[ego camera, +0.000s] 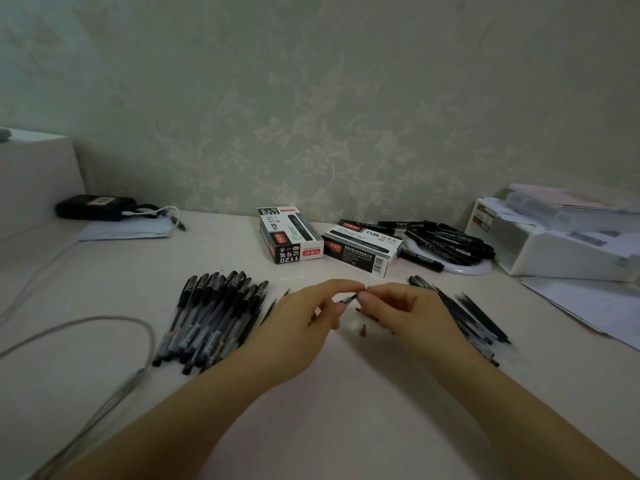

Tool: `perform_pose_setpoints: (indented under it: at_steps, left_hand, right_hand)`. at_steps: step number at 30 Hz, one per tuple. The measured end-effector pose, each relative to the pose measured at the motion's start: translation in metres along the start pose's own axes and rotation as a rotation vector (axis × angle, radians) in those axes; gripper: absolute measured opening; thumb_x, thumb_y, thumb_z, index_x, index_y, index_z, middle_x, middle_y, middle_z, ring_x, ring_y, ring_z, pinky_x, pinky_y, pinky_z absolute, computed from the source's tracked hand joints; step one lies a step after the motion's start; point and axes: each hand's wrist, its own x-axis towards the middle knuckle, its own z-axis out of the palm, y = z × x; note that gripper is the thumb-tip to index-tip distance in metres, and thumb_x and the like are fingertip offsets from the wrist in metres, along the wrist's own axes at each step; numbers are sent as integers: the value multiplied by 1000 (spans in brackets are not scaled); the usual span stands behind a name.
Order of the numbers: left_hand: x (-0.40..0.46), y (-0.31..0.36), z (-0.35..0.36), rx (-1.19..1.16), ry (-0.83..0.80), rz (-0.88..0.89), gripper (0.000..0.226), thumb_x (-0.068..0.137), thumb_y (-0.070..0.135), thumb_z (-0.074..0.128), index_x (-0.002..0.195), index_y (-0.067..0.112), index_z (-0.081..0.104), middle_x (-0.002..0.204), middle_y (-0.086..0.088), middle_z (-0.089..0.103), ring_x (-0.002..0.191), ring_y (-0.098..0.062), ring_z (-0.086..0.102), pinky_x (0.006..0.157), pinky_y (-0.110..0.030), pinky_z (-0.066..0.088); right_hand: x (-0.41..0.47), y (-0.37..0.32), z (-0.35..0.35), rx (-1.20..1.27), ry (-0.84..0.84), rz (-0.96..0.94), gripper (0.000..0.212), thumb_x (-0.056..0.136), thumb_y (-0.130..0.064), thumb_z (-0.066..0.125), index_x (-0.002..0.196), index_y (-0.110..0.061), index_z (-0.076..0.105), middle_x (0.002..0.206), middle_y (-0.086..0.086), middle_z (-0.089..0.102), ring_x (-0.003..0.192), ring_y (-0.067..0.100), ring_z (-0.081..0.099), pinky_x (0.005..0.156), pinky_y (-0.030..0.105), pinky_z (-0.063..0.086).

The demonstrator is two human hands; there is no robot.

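Close in, the left hand (304, 318) and right hand (401, 308) pinch a thin pen part (350, 298) above the table (332, 403), with capped pens (213, 318) heaped to its left and refills (476, 318) to its right. Beyond it lie two pen boxes (363, 249), contents hidden, and, rightward, a plate (474, 268) piled with markers (446, 242).

Nearer than the barcode box (363, 249): bare tabletop (329, 393), hemmed left by a pen pile (211, 317), right by loose refills (474, 320). Just left: a second box (291, 237). Right: marker heap (450, 244), white tray (554, 251).
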Motion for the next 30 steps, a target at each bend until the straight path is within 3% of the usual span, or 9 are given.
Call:
perform_pose_setpoints:
  at_steps: [5, 8, 12, 14, 16, 20, 25, 28, 30]
  left_hand:
    - [0, 3, 3, -70, -21, 22, 42, 100, 23, 46, 121, 58, 52, 78, 20, 56, 71, 4, 52, 66, -15, 44]
    - [0, 2, 4, 3, -9, 35, 40, 100, 26, 45, 126, 57, 47, 80, 16, 57, 68, 4, 51, 62, -11, 41]
    - [-1, -2, 3, 149, 6, 12, 35, 100, 33, 41, 132, 48, 44, 84, 14, 57, 74, 6, 51, 63, -9, 39]
    - [-1, -2, 3, 192, 17, 10, 34, 100, 33, 41, 133, 43, 45, 86, 14, 56, 76, 3, 53, 66, -10, 40]
    - [-1, -2, 3, 219, 30, 10, 33, 100, 32, 41, 132, 41, 47, 87, 15, 56, 77, 0, 53, 68, -11, 40]
    - [-1, -5, 4, 236, 54, -12, 29, 100, 32, 43, 127, 39, 52, 88, 14, 56, 70, -2, 50, 67, -13, 38]
    - [-1, -7, -1, 341, 155, -42, 25, 97, 33, 51, 121, 33, 58, 92, 18, 56, 72, 5, 50, 65, -5, 37]
    - [0, -11, -8, 430, 232, -103, 24, 94, 34, 56, 116, 27, 62, 104, 10, 63, 86, -2, 55, 78, -16, 41]
    - [-1, -14, -14, 501, 268, -162, 20, 93, 32, 57, 111, 25, 64, 102, 6, 64, 88, -10, 57, 76, -22, 44]
  right_hand:
    - [-4, -1, 7, 423, -127, 219, 25, 77, -31, 73, 97, -17, 79, 100, 7, 76, 74, 8, 65, 70, 23, 52]
    - [1, -2, 2, 524, -114, 265, 21, 89, -22, 65, 102, -8, 74, 102, 11, 76, 80, 14, 69, 72, 26, 55]
    - [12, -6, -22, 560, 214, 204, 19, 103, -18, 47, 101, -8, 62, 94, 7, 77, 74, 14, 71, 64, 24, 57]
    - [15, -5, -39, 381, 394, 136, 18, 101, -22, 51, 96, -14, 66, 80, -1, 76, 65, 8, 67, 61, 20, 56]
    - [16, 1, -55, 56, 465, 78, 16, 98, -28, 57, 93, -22, 70, 70, -5, 72, 55, 2, 60, 55, 16, 51]
    - [16, 18, -74, -598, 485, -9, 12, 94, -26, 65, 92, -21, 76, 77, -5, 70, 67, 7, 61, 64, 23, 45]
    - [17, 31, -78, -887, 438, 108, 16, 94, -27, 63, 97, -18, 76, 87, 7, 74, 76, 24, 63, 70, 34, 53]
    - [18, 33, -77, -968, 388, 154, 18, 95, -29, 61, 98, -18, 77, 87, 7, 73, 79, 24, 63, 69, 33, 52]
    - [19, 34, -77, -992, 373, 168, 19, 96, -29, 61, 98, -19, 77, 86, 7, 73, 80, 23, 63, 69, 33, 52]
